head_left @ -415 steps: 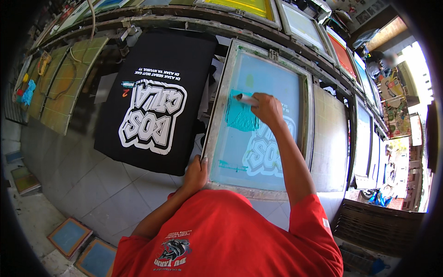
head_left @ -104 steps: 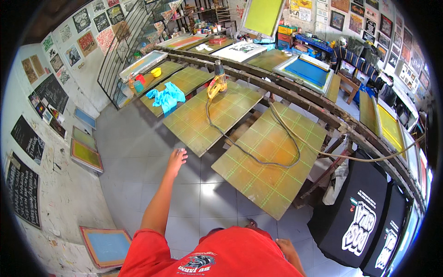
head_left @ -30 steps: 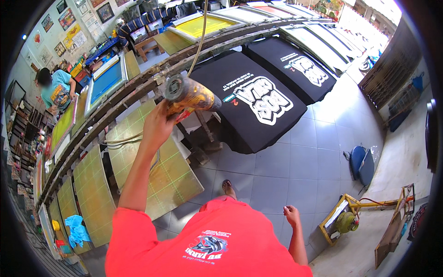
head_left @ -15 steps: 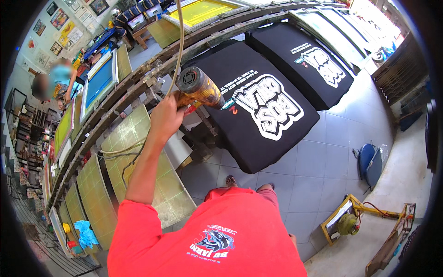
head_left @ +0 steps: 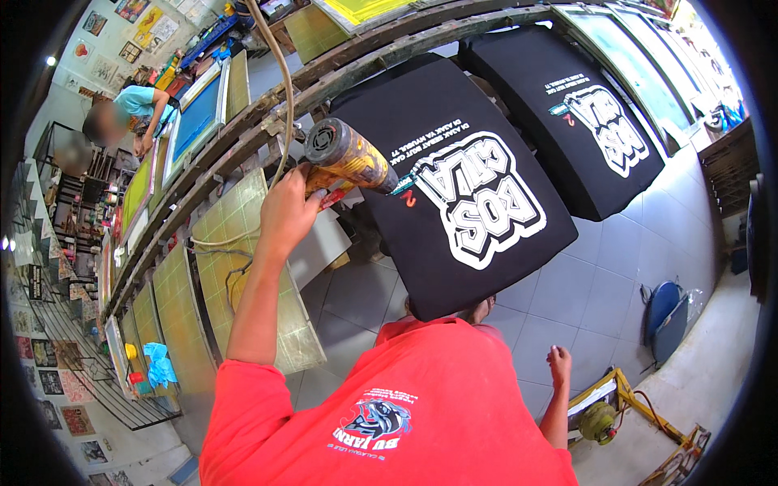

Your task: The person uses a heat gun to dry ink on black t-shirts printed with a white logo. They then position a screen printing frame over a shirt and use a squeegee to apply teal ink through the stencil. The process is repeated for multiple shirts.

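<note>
My left hand grips the worn yellow-and-black heat gun, its nozzle pointed down-right close over the near black T-shirt on a platen, beside a small teal-and-red mark left of its large white lettering. The cable arcs up behind the gun. A second printed black T-shirt lies on the platen to the right. Low at the right, my right hand hangs away from the shirts, fingers curled in with nothing visible in them.
Bare grid-marked platens line the left, with a blue cloth. Screen frames sit along the rail; a co-worker bends behind them. A gas cylinder in a yellow frame and dark blue folded items lie lower right.
My open left hand took hold of the heat gun from a platen; I turned toward the shirts. Over the last second the nozzle shifted slightly rightward. My right hand came back into view.
</note>
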